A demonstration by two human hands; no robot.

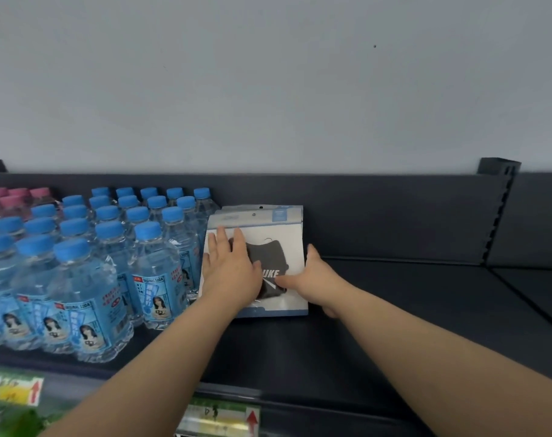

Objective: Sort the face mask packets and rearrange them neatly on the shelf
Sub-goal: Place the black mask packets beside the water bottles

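dark shelf (394, 310) with a raised back panel, seen from above and in front; its right half is bare. blue-capped water bottles (111, 253) fill the left half in rows, with a few pink-capped bottles (13, 197) behind them at the far left. price labels (218, 417) run along the front edge below. face mask packets (262, 222), white with a dark mask printed on the front, lie as a small stack just right of the bottles, the top one offset so that the header of another shows behind it. left hand (230, 266) rests flat on the top packet, fingers spread and pressing down. right hand (315, 275) cups the stack's right edge, thumb lying across the front face, fingers wrapped out of sight behind the side. step in hand, as judged: squaring the stack, with the packets being held from top and side. the next move likely calls for sliding the top packet back until its edges meet those beneath, while keeping the stack clear of the bottles beside it.
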